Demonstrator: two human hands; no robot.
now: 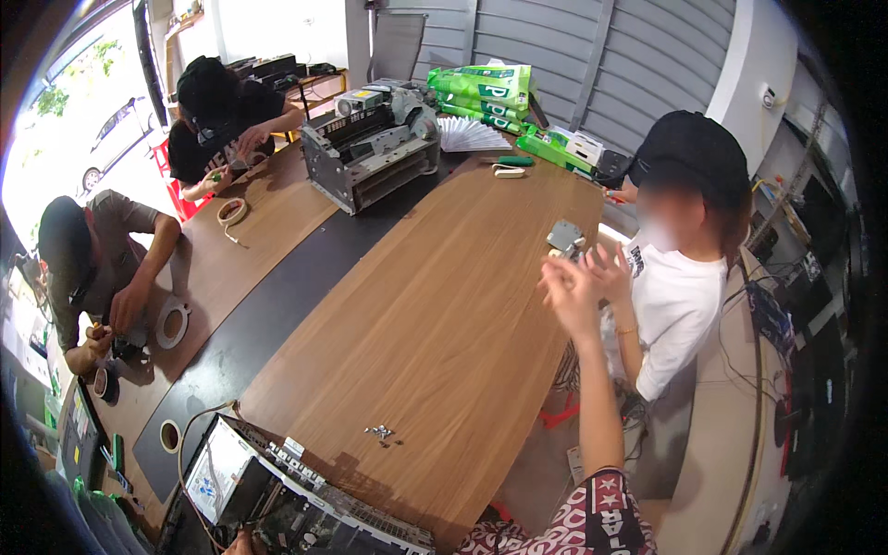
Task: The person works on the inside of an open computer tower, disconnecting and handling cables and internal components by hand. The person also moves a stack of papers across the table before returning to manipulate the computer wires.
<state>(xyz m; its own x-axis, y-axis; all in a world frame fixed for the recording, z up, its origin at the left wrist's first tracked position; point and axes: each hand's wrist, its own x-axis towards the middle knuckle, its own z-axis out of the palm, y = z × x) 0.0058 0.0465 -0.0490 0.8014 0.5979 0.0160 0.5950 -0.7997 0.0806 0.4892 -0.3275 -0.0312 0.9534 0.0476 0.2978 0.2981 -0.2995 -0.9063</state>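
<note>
An opened desktop computer case (361,518) lies at the near left, its metal frame and dark interior showing. My left hand (242,542) is at its near edge, mostly cut off by the lower rim; its fingers are hidden. My right arm, in a patterned sleeve, reaches up along the right side. My right hand (572,289) is raised past the table's right edge, fingers apart, nothing visible in it. Right beside it is a raised hand (612,274) of a co-worker in white; whether the two touch I cannot tell. Small screws (379,432) lie in a loose group beyond the case.
A bulky metal chassis (370,157) stands on the far table, near green packages (486,88) and green-handled pliers (511,162). A grey part (564,235) lies at the right edge. Tape rolls (172,324) and two seated co-workers are along the left.
</note>
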